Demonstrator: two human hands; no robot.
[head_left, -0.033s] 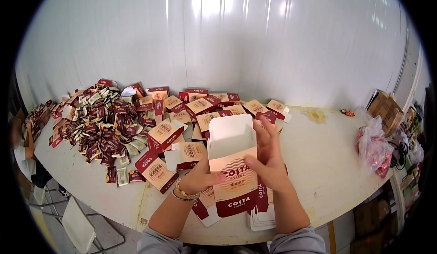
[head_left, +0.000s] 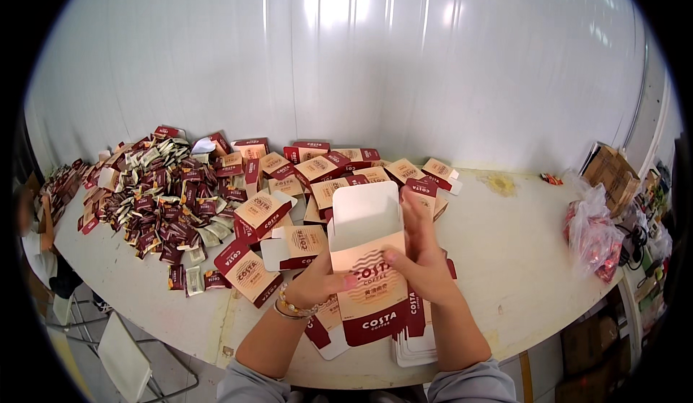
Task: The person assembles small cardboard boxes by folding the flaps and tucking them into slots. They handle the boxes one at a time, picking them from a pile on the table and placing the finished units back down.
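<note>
An orange-and-maroon carton (head_left: 372,287) is held upright in front of me, its white top flap (head_left: 366,208) raised and its top end open. My left hand (head_left: 317,282) grips its left side, thumb on the front face and the other fingers hidden behind. On the right side my right hand (head_left: 427,262) holds it too, thumb pressed on the front and fingers raised along the edge. Below and behind it lie flat, unfolded cartons (head_left: 415,349) in a stack near the table's front edge. What is inside the carton cannot be seen.
Several formed cartons (head_left: 315,168) are heaped beyond my hands. A large pile of small wrapped sachets (head_left: 166,201) covers the table's left part. At the right edge sit a plastic bag with red packets (head_left: 595,237) and a cardboard box (head_left: 612,175). Another person (head_left: 40,248) is at far left.
My right hand's raised fingers have drawn closer together beside the carton, and its thumb has shifted slightly left. The carton and my left hand have barely moved.
</note>
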